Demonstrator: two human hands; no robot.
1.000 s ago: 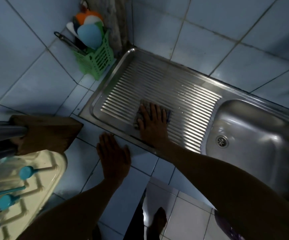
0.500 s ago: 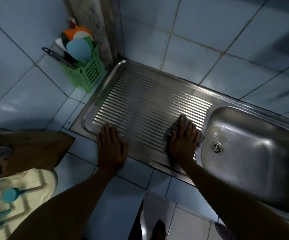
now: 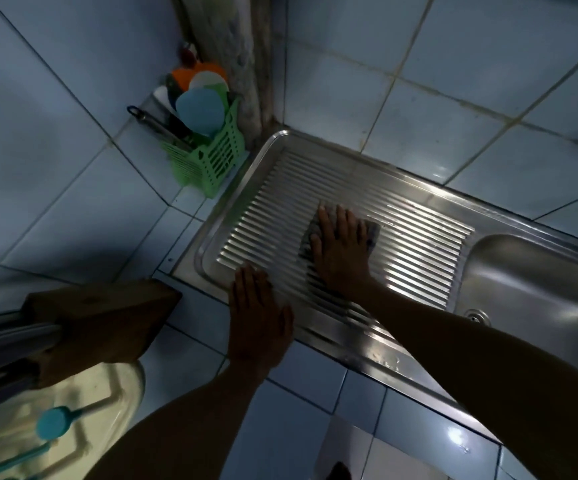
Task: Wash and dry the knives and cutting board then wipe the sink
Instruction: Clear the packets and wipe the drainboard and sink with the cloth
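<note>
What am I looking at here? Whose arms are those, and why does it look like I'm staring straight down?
The camera sits on a person's head and looks down, so you see that person's own two arms. There is no machine here. The right hand presses flat on a grey cloth, wiping the ridged metal part of the sink. The left hand rests flat on the sink's front edge and holds nothing. The deep bowl with the drain is at the right. In the corner stands a green basket of kitchen tools. At the left, a wooden knife block sits by a cream rack.
</note>
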